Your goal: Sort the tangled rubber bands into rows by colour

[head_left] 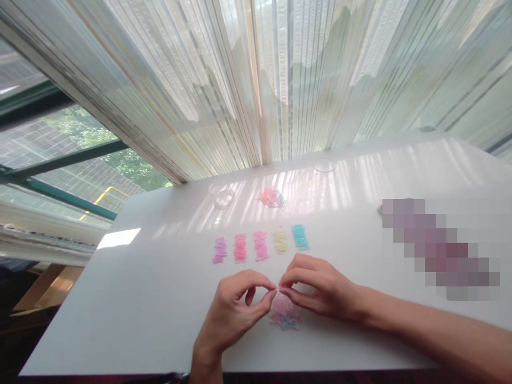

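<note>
My left hand [240,304] pinches thumb and forefinger together, its tips almost meeting those of my right hand [316,285], which is also closed in a pinch. Whatever is between the fingertips is too small to make out. Just below them lies a loose pile of thin, mixed-colour elastic bands [286,314], partly covered by my fingers. Beyond my hands, similar bands lie in neat colour columns: purple [220,250], coral pink [240,248], light pink [261,246], yellow [280,241] and, at the right end, turquoise [300,237].
A second tangled pile of bands [272,197] sits farther back on the white table [160,304]. To its left is a clear round container [224,198]; a clear round piece [324,165] lies near the back edge. A blurred-out object [440,245] lies at right. Striped curtains [256,80] hang behind.
</note>
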`<act>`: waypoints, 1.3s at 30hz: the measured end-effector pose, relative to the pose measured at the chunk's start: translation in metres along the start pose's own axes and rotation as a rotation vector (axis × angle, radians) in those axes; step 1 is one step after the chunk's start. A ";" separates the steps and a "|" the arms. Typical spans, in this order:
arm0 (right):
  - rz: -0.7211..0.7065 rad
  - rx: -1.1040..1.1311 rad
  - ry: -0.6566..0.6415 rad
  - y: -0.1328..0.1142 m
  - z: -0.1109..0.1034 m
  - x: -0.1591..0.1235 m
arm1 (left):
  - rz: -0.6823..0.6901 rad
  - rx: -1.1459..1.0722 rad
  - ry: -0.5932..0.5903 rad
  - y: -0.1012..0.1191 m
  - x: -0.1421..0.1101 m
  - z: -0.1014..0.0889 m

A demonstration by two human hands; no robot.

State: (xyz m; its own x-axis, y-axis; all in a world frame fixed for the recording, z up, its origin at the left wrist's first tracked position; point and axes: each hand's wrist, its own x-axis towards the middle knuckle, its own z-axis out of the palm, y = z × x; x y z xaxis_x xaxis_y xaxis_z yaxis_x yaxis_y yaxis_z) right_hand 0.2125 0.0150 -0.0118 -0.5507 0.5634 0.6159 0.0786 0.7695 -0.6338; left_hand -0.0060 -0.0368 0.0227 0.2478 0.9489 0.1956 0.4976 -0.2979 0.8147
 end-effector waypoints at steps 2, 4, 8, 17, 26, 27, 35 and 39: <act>0.005 -0.005 -0.007 0.000 0.001 -0.001 | -0.010 0.008 0.010 -0.001 -0.003 0.002; 0.015 -0.011 -0.026 0.001 0.001 -0.001 | -0.023 0.017 0.032 -0.003 -0.006 0.001; 0.041 -0.017 -0.068 0.001 -0.001 -0.002 | -0.075 0.060 0.112 -0.014 -0.009 -0.014; 0.088 -0.006 -0.149 0.006 0.000 -0.003 | -0.102 0.383 0.261 -0.050 -0.007 -0.048; 0.109 0.008 -0.200 0.006 -0.003 -0.003 | -0.113 0.523 0.219 -0.049 0.003 -0.043; 0.110 0.009 -0.201 0.006 -0.003 -0.002 | -0.108 0.531 0.216 -0.050 0.003 -0.043; 0.100 -0.018 -0.192 0.007 -0.001 -0.004 | -0.012 0.417 0.367 -0.033 -0.019 -0.037; 0.114 -0.049 -0.155 0.009 -0.002 -0.002 | 0.006 0.294 0.158 -0.017 -0.036 -0.014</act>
State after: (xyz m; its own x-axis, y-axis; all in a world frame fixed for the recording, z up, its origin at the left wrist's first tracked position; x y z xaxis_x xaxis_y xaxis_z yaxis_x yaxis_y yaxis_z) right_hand 0.2163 0.0210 -0.0173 -0.6573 0.5974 0.4594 0.1861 0.7194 -0.6692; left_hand -0.0352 -0.0641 0.0099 0.1310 0.9446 0.3009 0.7205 -0.2992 0.6256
